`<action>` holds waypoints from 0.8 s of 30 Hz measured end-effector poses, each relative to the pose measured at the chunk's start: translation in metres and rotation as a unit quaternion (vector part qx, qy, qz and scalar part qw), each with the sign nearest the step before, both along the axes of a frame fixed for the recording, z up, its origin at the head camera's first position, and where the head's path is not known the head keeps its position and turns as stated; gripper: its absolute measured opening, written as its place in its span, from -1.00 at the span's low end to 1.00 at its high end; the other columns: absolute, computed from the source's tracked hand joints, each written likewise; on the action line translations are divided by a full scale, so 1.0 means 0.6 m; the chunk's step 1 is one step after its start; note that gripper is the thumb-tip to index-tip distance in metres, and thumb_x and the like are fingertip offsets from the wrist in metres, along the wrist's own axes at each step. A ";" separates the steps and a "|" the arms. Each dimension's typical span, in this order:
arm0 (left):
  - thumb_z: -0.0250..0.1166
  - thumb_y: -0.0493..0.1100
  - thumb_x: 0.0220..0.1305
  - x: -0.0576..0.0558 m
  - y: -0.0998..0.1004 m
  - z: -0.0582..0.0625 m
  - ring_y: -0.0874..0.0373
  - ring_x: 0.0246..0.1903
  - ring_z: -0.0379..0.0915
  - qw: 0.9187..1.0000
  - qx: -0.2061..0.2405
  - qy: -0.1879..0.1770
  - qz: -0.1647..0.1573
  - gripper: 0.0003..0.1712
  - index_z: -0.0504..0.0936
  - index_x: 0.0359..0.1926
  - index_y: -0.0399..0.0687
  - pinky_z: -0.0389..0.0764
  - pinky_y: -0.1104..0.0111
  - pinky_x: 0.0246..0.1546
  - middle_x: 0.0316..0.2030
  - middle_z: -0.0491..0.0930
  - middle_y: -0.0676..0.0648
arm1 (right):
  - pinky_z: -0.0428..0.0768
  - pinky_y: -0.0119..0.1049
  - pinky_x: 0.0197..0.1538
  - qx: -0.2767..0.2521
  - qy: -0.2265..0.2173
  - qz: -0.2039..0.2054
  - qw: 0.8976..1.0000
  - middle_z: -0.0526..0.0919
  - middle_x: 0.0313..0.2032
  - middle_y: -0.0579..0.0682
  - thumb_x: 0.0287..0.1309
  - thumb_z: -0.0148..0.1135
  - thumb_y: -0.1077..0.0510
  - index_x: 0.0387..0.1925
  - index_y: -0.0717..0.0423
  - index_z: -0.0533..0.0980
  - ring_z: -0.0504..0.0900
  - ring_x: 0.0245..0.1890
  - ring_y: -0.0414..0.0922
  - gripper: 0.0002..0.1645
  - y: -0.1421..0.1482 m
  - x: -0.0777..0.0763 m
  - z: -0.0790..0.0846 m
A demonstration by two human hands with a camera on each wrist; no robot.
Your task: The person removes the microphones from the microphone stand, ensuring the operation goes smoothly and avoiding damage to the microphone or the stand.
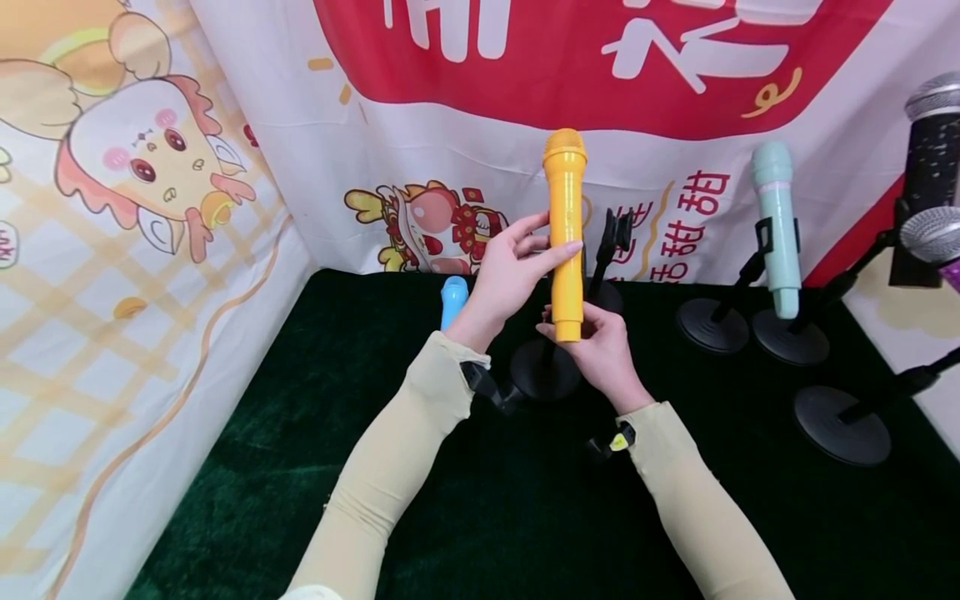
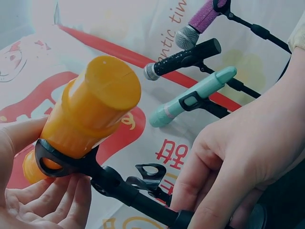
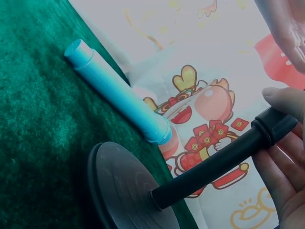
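Observation:
An orange-yellow microphone (image 1: 567, 200) stands nearly upright, head up, in the black clip (image 2: 71, 164) of a desk stand. My left hand (image 1: 513, 271) holds its body, thumb across the front and fingers around the far side. Lower down, my right hand (image 1: 603, 350) grips the collar near the top of the stand's black pole (image 3: 209, 174). The stand's round base (image 3: 126, 191) rests on the green cloth. In the head view the microphone's lower end hides most of the pole. A blue microphone (image 3: 114, 90) lies on the cloth beside the base, partly behind my left wrist.
Directly behind, another black stand with a bare clip (image 1: 617, 231) rises by the printed backdrop (image 1: 435, 150). On the right, stands hold a mint microphone (image 1: 776, 217), a black speckled one (image 1: 930, 183) and a purple one with a silver head (image 2: 202, 21). Green cloth (image 1: 300, 467) covers the table.

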State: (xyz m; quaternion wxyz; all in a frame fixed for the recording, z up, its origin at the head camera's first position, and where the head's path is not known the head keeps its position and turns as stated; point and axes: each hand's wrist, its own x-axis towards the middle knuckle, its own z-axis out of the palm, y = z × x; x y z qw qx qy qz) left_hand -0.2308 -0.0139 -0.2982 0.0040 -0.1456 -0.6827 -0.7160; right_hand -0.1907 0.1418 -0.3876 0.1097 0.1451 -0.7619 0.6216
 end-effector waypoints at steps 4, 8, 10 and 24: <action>0.48 -0.10 0.29 -0.003 0.002 0.000 0.10 -0.08 0.65 1.000 0.010 0.006 0.001 -0.39 0.54 0.31 -0.11 0.58 0.29 0.08 -0.09 0.73 -0.04 | 0.64 -0.34 0.02 -0.002 0.000 0.001 1.000 0.73 -0.09 0.20 0.15 0.52 0.23 0.00 0.35 0.65 0.72 -0.12 -0.07 -0.59 0.000 0.000 0.000; 0.48 -0.12 0.29 -0.007 0.002 0.001 0.11 -0.08 0.66 1.000 0.016 0.011 0.002 -0.40 0.55 0.30 -0.14 0.60 0.30 0.07 -0.09 0.73 -0.04 | 0.64 -0.34 0.04 -0.004 -0.001 0.005 1.000 0.73 -0.09 0.20 0.15 0.52 0.23 0.00 0.36 0.64 0.72 -0.12 -0.08 -0.59 0.001 -0.001 0.000; 0.48 -0.12 0.28 -0.008 0.003 0.001 0.11 -0.08 0.67 1.000 0.017 0.011 0.004 -0.41 0.56 0.29 -0.15 0.61 0.31 0.06 -0.09 0.73 -0.04 | 0.64 -0.33 0.03 -0.006 0.000 0.007 1.000 0.73 -0.10 0.20 0.15 0.52 0.24 0.00 0.38 0.64 0.73 -0.13 -0.08 -0.59 0.001 -0.002 0.000; 0.49 -0.12 0.28 -0.022 0.006 0.011 0.14 -0.09 0.67 1.000 0.020 0.007 0.010 -0.42 0.61 0.28 -0.14 0.65 0.31 -0.02 -0.11 0.74 -0.03 | 0.65 -0.32 0.02 -0.011 -0.003 0.002 1.000 0.75 -0.13 0.17 0.14 0.52 0.26 -0.03 0.32 0.67 0.73 -0.13 -0.09 -0.63 0.000 -0.004 0.000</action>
